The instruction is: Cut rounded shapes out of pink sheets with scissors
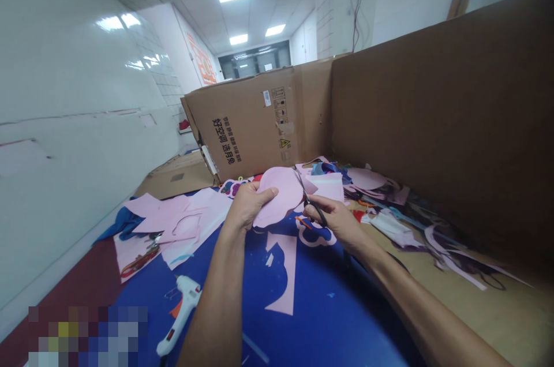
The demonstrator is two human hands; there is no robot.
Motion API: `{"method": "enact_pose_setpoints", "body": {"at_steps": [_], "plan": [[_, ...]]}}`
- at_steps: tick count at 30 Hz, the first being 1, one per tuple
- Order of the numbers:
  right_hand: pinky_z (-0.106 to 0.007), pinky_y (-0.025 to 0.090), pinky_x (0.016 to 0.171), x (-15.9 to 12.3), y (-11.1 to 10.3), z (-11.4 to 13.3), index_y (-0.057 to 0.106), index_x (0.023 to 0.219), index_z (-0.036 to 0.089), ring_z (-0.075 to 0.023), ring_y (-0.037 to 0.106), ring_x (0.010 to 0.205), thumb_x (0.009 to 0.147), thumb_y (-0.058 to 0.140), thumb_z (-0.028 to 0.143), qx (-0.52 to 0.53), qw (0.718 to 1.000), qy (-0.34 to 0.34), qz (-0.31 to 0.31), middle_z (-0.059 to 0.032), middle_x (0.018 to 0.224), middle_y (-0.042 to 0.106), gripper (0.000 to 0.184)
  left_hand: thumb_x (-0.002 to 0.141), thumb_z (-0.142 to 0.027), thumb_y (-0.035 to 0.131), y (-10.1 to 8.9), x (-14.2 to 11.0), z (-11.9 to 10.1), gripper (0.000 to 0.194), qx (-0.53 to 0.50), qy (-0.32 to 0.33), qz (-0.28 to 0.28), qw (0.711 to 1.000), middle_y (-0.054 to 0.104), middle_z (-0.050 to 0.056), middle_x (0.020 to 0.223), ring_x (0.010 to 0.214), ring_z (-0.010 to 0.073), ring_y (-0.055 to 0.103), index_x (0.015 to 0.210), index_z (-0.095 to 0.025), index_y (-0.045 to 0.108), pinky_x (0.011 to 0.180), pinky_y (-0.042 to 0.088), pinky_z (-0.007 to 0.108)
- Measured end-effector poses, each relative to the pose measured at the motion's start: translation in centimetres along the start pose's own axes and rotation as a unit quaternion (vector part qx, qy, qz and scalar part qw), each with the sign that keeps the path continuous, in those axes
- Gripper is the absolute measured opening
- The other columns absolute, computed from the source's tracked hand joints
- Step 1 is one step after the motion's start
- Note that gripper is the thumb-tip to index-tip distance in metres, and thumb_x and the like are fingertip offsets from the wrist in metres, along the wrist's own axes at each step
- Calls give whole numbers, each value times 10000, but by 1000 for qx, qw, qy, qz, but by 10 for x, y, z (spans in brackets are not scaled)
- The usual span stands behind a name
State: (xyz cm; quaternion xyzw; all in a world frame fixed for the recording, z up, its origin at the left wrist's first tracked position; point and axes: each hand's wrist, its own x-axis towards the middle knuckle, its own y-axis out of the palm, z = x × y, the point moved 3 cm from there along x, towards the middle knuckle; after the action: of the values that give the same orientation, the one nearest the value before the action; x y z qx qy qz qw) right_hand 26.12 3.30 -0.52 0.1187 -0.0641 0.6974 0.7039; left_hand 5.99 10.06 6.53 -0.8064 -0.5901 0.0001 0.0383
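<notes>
My left hand (247,203) is closed on the edge of a rounded pink foam piece (281,194), holding it up above the blue sheet (329,303). My right hand (335,218) grips black-handled scissors (312,204), whose blades reach into the right side of the pink piece. A pink offcut strip (283,274) lies on the blue sheet just below both hands.
A white glue gun (182,312) lies at the lower left. Pink sheets and scraps (177,220) pile up to the left, mixed scraps (389,205) to the right. Tall cardboard walls (433,124) stand behind and on the right, a white wall (64,153) on the left.
</notes>
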Motion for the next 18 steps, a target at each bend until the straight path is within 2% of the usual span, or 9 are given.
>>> {"method": "enact_pose_setpoints", "body": {"at_steps": [7, 14, 18], "plan": [[-284, 512, 752, 0, -1, 1, 805, 1256, 286, -203, 639, 875, 821, 820, 537, 6, 1000, 0, 0, -36, 1013, 759, 503, 634, -379, 896, -1, 2, 4, 411, -2, -5, 20, 1000, 762, 97, 726, 561, 211, 703, 908, -107, 756, 508, 518, 272], [-290, 501, 782, 1, -2, -1, 801, 1265, 279, -213, 647, 915, 828, 814, 553, 2, 1000, -5, 7, -38, 1047, 762, 516, 654, -325, 882, -1, 3, 4, 334, -7, -7, 11, 1000, 761, 85, 728, 531, 176, 674, 871, -113, 744, 504, 520, 266], [-277, 477, 722, 1, -2, -1, 803, 1260, 267, -199, 627, 861, 842, 801, 564, -10, 1000, -7, 9, -35, 997, 750, 513, 675, -292, 865, 0, 1, 2, 286, -5, -17, 7, 1000, 757, 74, 715, 528, 170, 670, 866, -115, 745, 502, 519, 260]]}}
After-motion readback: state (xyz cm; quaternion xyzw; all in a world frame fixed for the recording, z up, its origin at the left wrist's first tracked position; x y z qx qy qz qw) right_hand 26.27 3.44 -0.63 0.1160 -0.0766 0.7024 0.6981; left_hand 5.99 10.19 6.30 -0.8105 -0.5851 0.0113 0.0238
